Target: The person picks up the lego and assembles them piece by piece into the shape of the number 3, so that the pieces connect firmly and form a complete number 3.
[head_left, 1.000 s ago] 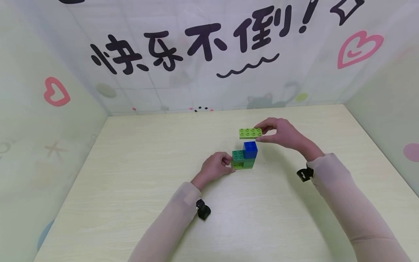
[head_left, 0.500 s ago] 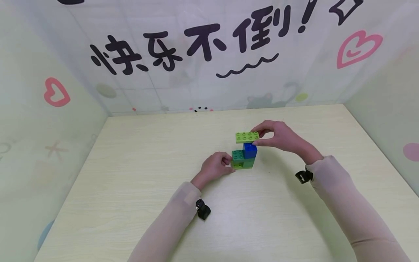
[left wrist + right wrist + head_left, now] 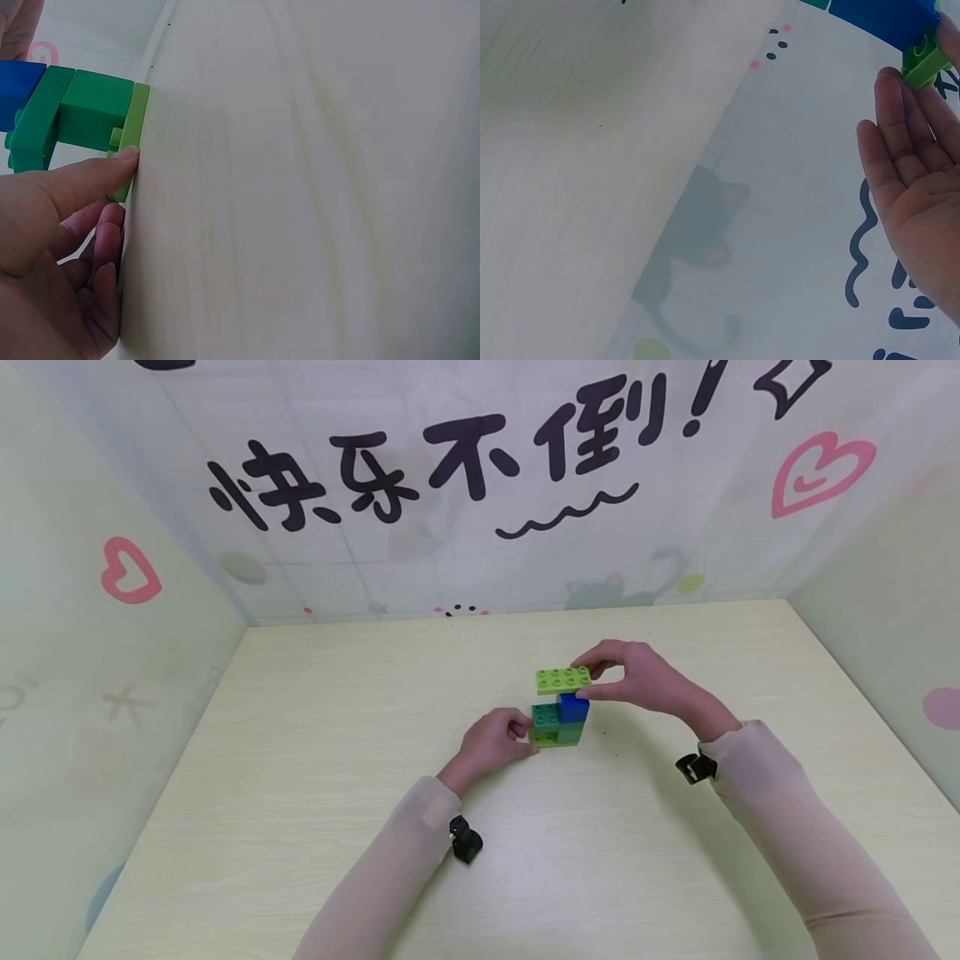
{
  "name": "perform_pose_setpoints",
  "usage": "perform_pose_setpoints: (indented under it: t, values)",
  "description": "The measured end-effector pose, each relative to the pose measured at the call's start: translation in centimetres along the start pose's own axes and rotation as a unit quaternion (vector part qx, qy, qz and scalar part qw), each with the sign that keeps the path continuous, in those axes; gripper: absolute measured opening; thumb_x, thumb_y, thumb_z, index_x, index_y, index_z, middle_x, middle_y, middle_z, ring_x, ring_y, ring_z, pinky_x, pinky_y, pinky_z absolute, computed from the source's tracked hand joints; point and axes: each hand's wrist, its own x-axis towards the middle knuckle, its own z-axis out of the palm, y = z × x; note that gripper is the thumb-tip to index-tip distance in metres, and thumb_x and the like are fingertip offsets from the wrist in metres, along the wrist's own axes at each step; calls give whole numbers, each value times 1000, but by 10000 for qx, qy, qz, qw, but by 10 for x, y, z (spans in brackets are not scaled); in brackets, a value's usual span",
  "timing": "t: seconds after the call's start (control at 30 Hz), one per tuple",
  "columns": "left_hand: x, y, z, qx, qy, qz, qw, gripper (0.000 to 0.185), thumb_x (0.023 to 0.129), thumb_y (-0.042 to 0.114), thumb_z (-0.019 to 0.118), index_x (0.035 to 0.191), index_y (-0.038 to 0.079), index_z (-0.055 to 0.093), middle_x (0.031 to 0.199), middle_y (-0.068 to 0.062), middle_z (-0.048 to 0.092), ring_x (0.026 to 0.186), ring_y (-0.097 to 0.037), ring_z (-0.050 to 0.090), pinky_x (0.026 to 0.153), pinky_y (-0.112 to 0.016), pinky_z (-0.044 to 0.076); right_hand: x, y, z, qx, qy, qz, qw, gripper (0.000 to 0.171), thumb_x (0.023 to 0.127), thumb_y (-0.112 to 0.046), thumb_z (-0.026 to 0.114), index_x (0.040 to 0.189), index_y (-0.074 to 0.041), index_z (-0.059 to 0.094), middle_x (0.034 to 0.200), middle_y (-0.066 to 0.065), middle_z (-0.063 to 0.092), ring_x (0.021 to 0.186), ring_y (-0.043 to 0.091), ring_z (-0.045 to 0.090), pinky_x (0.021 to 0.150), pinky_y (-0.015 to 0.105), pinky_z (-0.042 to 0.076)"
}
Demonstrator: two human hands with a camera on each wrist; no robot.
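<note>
The right hand pinches a lime plate just over the blue brick, left hand bracing the stack's base; pressing it squarely down looks next.

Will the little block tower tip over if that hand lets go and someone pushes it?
Probably. The block tower is narrow, with its blue brick stacked on one side. The left hand holds its base, hinting it slides easily on the smooth table. The bricks look stiff and light.
</note>
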Motion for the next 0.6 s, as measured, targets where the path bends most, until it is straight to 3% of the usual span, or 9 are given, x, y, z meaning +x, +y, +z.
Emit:
perform_pose_setpoints:
  t: [0.6]
  values:
    - [0, 0, -1, 26, 19, 58, 10000, 32, 74, 17, 77, 102, 7, 66, 84, 2, 58, 75, -12, 50, 67, -24, 40, -5, -5, 4, 41, -74, -67, 9999, 40, 79, -27, 73, 113, -9, 62, 101, 3, 60, 93, 22, 54, 82, 40, 42]
